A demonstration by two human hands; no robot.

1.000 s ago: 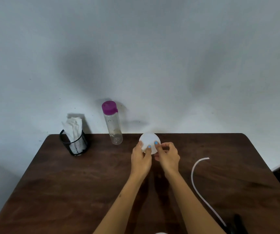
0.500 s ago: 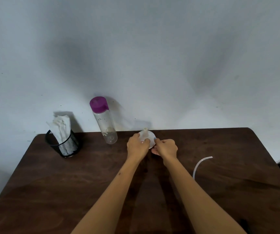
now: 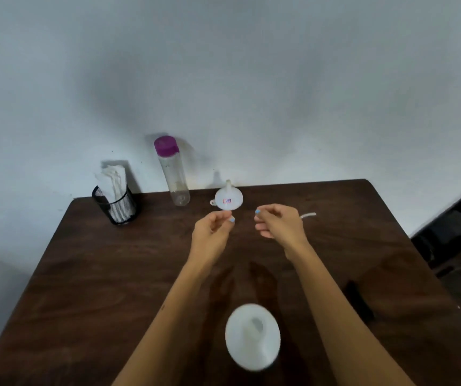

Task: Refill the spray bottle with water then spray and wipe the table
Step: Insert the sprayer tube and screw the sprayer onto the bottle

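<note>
A white spray bottle (image 3: 252,337) without its top stands near the front edge of the dark wooden table (image 3: 90,288), its open neck facing up between my forearms. A small white funnel (image 3: 228,200) rests wide end down at the far middle, spout up. A clear water bottle (image 3: 174,179) with a purple cap stands by the wall, left of the funnel. My left hand (image 3: 212,232) hovers just in front of the funnel, fingers loosely curled and empty. My right hand (image 3: 278,224) is to its right, also empty. Neither hand touches the funnel.
A black mesh cup (image 3: 118,204) holding white tissues stands at the far left. A white tube (image 3: 308,215) pokes out behind my right hand. A dark object (image 3: 359,302) lies right of my right forearm. The table's back edge meets a grey wall.
Both hands set the funnel down upside down and let go of it, drawing slightly back and apart. The view tilted down, bringing the spray bottle into sight.
</note>
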